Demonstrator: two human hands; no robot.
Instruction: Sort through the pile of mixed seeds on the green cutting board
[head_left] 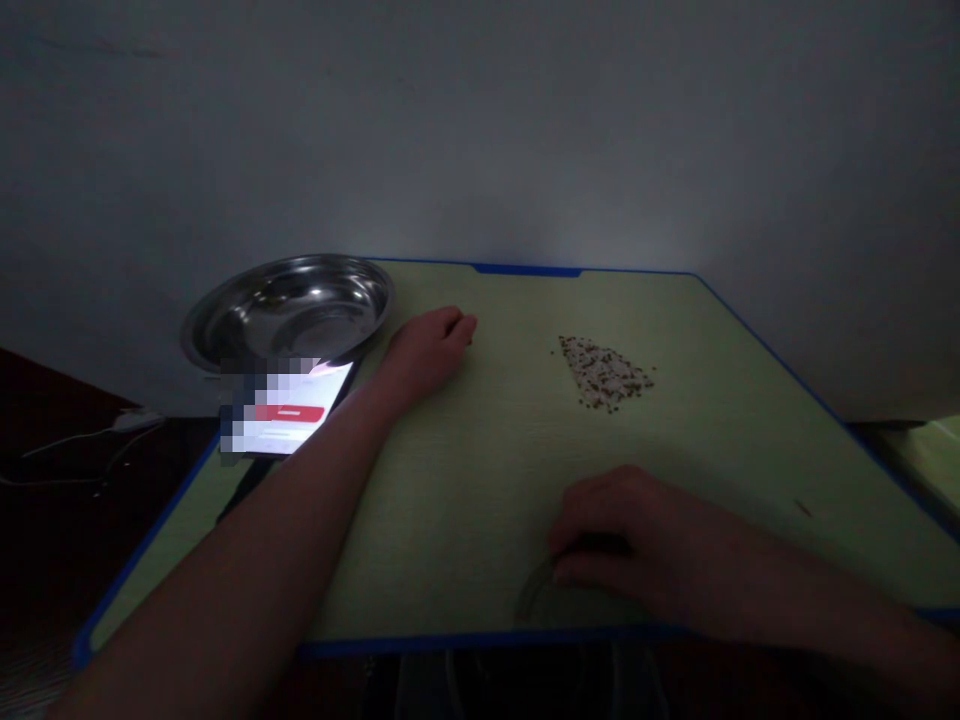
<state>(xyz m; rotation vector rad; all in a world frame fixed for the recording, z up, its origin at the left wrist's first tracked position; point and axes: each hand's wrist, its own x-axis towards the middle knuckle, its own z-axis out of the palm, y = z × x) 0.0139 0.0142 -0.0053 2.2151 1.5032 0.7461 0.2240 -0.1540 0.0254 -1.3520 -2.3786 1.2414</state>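
Note:
My left hand rests on the table beside the steel basin, its fingers curled in; whatever they may hold is hidden. Near the front edge, my right hand has its thumb and fingers closed at the edge of a faint, see-through round object. Most of that object is covered by the hand or lost in the dim light. Beyond the right hand lies a small pile of white grains mixed with brown ones, with a few loose pieces around it. Neither hand touches the pile.
A phone or tablet with a lit screen lies beside my left forearm, partly under the basin's rim. The pale green table has a blue edge and stands against a grey wall. White cables run at the far left.

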